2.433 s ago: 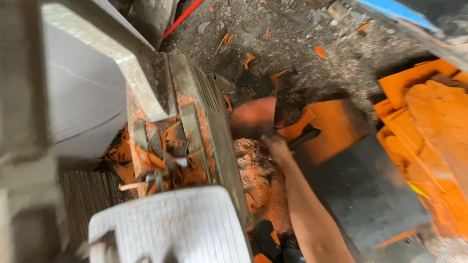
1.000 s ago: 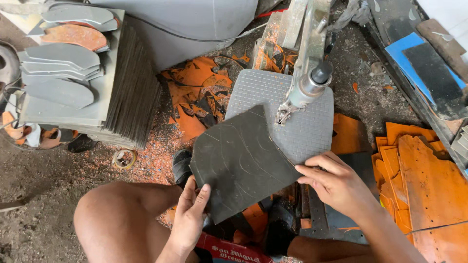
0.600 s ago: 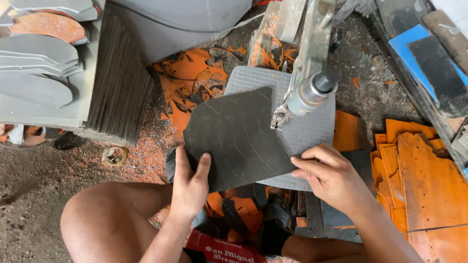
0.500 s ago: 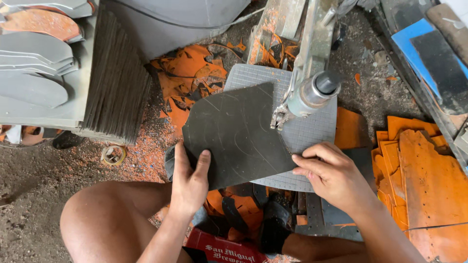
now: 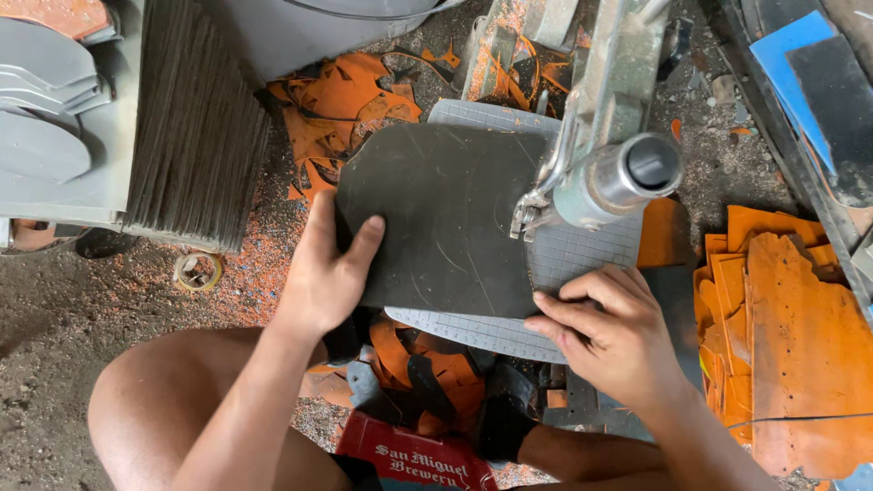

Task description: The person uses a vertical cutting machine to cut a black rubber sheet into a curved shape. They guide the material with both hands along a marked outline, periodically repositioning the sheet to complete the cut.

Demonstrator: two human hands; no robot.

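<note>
Hands steady a dark rubber sheet [image 5: 436,218] on the grey machine table [image 5: 582,259]: left hand [image 5: 327,268] clamps its edge, right hand [image 5: 605,332] presses fingertips flat beside the metal cutting head [image 5: 605,177], seemingly for guidance.

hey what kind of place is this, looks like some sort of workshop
Probably a small footwear or rubber-cutting workshop: a cutting machine over a gridded table, a dark sheet held there, orange offcuts, and stacked grey sole-shaped pieces.
</note>
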